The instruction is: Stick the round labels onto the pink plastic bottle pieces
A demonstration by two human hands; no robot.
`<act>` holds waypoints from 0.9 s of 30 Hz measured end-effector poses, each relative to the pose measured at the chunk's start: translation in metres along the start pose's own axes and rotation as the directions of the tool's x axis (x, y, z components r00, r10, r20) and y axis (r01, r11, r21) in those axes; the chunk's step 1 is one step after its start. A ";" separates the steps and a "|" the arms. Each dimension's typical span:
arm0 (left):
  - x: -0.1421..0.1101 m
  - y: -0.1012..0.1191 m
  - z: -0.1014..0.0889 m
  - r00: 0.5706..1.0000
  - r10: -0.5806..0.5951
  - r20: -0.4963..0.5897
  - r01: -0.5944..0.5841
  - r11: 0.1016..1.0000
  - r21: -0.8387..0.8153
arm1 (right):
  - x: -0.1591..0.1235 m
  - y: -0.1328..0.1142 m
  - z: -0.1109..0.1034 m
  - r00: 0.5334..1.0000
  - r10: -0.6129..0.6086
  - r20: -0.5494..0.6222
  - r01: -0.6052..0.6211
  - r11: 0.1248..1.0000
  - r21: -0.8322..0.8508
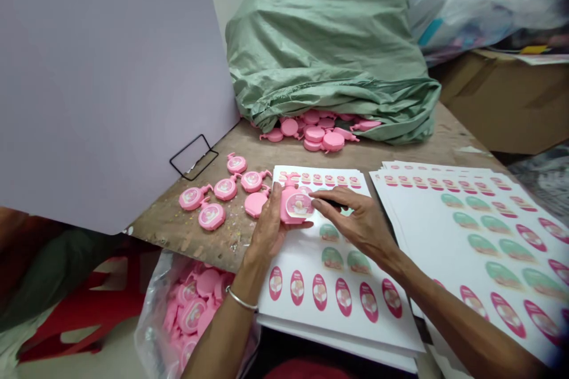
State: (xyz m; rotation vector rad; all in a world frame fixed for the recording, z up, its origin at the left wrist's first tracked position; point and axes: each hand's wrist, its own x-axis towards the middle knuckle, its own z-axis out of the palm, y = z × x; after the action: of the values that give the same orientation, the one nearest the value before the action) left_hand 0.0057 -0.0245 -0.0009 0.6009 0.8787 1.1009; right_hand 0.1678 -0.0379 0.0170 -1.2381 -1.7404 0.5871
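My left hand (pixel 268 226) grips a small pink toy pump bottle (pixel 288 212) upright, thumb along its left edge and fingers beneath. A printed label (pixel 299 206) with a pink and white picture lies on the bottle's front. My right hand (pixel 355 219) is closed in a pinch, its thumb and fingertip at the right edge of that label. A thin black tool (pixel 334 204) runs through the right fingers; its kind is hard to make out. Below both hands lies a stack of sticker sheets (pixel 293 320) with oval and green dome-shaped stickers; some places on the top sheet are bare.
Several pink bottles (pixel 226 188) lie left of the sheets, most labelled. A green sack (pixel 329 41) spills more bottles (pixel 333 141) at the back. A second sheet stack (pixel 427 237) lies right. A plastic bag (pixel 151 308) of bottles hangs below the table's left edge, near a wire stand (pixel 194 157).
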 end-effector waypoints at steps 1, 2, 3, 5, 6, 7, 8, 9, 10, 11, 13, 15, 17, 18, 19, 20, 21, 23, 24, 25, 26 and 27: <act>-0.003 0.001 0.001 1.000 -0.022 0.002 0.022 1.000 -0.007 | 0.001 -0.002 0.000 1.000 -0.006 -0.002 0.006 1.000 0.001; -0.005 0.002 0.002 0.999 -0.035 0.002 0.035 0.999 -0.012 | 0.001 -0.004 0.000 1.000 -0.007 -0.002 0.007 1.000 0.002; -0.006 0.002 0.002 0.999 -0.043 0.003 0.043 0.999 -0.016 | 0.001 -0.004 0.001 1.000 -0.006 -0.001 0.006 1.000 0.003; -0.008 0.002 0.002 0.999 -0.051 0.008 0.051 0.999 -0.016 | 0.000 -0.005 0.002 1.000 -0.004 0.002 0.004 1.000 0.005; -0.008 0.002 0.001 0.999 -0.050 0.010 0.050 0.999 -0.015 | 0.000 -0.005 0.002 1.000 -0.004 0.001 0.004 1.000 0.005; -0.008 0.001 0.001 0.999 -0.046 0.011 0.046 0.999 -0.013 | -0.001 -0.005 0.003 1.000 -0.006 0.000 0.006 1.000 0.004; -0.008 0.001 0.001 0.999 -0.041 0.011 0.041 0.999 -0.012 | -0.001 -0.005 0.003 1.000 -0.008 -0.001 0.008 1.000 0.002; -0.008 0.001 0.002 0.999 -0.035 0.011 0.035 0.999 -0.012 | -0.001 -0.005 0.003 1.000 -0.010 0.000 0.010 1.000 0.000; -0.008 0.002 0.002 0.999 -0.032 0.008 0.032 0.999 -0.013 | 0.000 -0.005 0.004 1.000 -0.010 0.002 0.010 1.000 -0.002; -0.008 0.002 0.003 1.000 -0.030 0.004 0.030 0.999 -0.014 | 0.000 -0.004 0.004 1.000 -0.010 0.005 0.010 1.000 -0.004; -0.008 0.003 0.004 0.999 -0.032 0.001 0.032 0.999 -0.013 | 0.000 -0.003 0.004 1.000 -0.009 0.010 0.009 1.000 -0.005; -0.007 0.003 0.004 0.999 -0.033 0.005 0.033 0.999 -0.007 | 0.001 -0.003 0.005 1.000 -0.008 0.012 0.008 1.000 -0.004; -0.007 0.003 0.004 0.999 -0.031 0.005 0.031 0.999 -0.004 | 0.001 -0.002 0.005 1.000 -0.007 0.012 0.007 1.000 -0.003; -0.006 0.003 0.003 1.000 -0.029 0.002 0.029 1.000 -0.005 | 0.001 -0.002 0.005 1.000 -0.007 0.011 0.007 1.000 -0.003; -0.006 0.002 0.003 1.000 -0.026 -0.003 0.026 1.000 -0.007 | 0.001 -0.002 0.005 1.000 -0.007 0.010 0.007 1.000 -0.004; -0.005 0.002 0.003 1.000 -0.024 -0.008 0.024 1.000 -0.010 | 0.001 -0.002 0.005 1.000 -0.008 0.009 0.008 1.000 -0.005; -0.005 0.002 0.003 1.000 -0.023 -0.009 0.023 1.000 -0.011 | 0.001 -0.002 0.005 1.000 -0.008 0.007 0.008 1.000 -0.007; -0.004 0.002 0.003 1.000 -0.023 -0.010 0.023 1.000 -0.011 | 0.001 -0.002 0.005 1.000 -0.004 0.007 0.004 1.000 -0.016; -0.004 0.002 0.003 1.000 -0.023 -0.010 0.023 1.000 -0.012 | 0.001 -0.002 0.005 1.000 -0.003 0.006 0.003 1.000 -0.022; -0.004 0.002 0.003 1.000 -0.022 -0.012 0.022 1.000 -0.014 | 0.002 -0.002 0.005 1.000 -0.003 0.004 0.003 1.000 -0.028; -0.004 0.002 0.003 1.000 -0.020 -0.015 0.020 1.000 -0.013 | 0.002 -0.002 0.005 1.000 -0.005 0.001 0.005 0.999 -0.032; -0.004 0.003 0.003 1.000 -0.020 -0.019 0.019 1.000 -0.012 | 0.002 -0.002 0.005 1.000 -0.009 0.001 0.009 0.999 -0.034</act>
State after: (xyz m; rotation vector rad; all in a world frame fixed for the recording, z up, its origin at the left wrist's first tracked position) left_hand 0.0065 -0.0269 0.0041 0.5720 0.8924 1.0950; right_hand 0.1619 -0.0363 0.0167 -1.2532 -1.7620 0.5547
